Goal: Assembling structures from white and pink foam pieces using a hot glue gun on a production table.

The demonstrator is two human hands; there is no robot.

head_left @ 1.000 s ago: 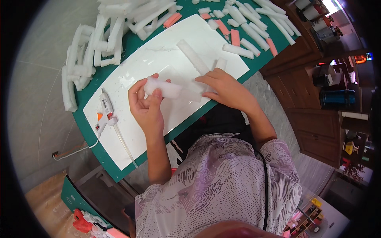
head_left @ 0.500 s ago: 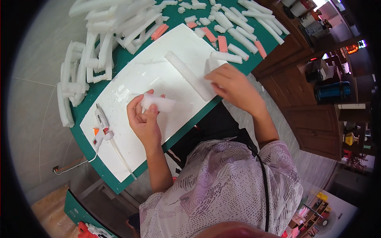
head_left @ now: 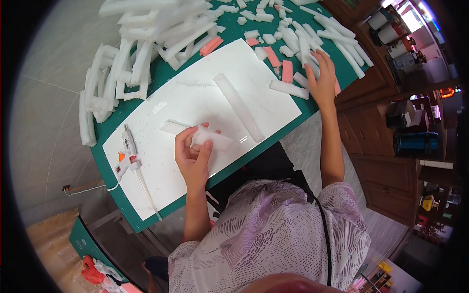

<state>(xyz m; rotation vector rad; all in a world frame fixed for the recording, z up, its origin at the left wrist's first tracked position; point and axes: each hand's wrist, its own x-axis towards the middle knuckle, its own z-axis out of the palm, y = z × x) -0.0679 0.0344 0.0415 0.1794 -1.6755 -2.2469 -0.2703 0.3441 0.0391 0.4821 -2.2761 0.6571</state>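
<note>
As we look down from the head camera, our left grip [head_left: 195, 165] is pinching a short foam piece [head_left: 221, 140] between thumb and fingers, above the near side of the white board [head_left: 161, 161]. Our right grip [head_left: 322, 87] is over the loose foam sticks [head_left: 290, 40] at the right of the table [head_left: 159, 85], its fingers partly spread; whether they are pinching a stick we cannot tell, since the hand covers the spot. On the board a long foam strip [head_left: 238, 108] lies aslant between our two grips, and a thin offcut [head_left: 173, 128] lies just beyond the left one. Pink pieces [head_left: 287, 71] and white crumbs [head_left: 242, 20] sit past the board's far right side. Off to our left lies the glue gun [head_left: 130, 152], its clear glue rod [head_left: 148, 191] pointing back toward us, and at the far left rise the stacked foam frames [head_left: 151, 27].

Several things could go wrong, in our judgement. If the left grip squeezes too hard, the soft piece may dent or crumble. The sticks lie loose, some near the table's edge — a careless sweep could roll one off. The white cord [head_left: 88, 191] runs away past the edge, so a snag could drag the gun; were its nozzle [head_left: 126, 128] hot, which we cannot tell, it could melt foam or burn us. The frames look flimsy — a knock could topple them.
</note>
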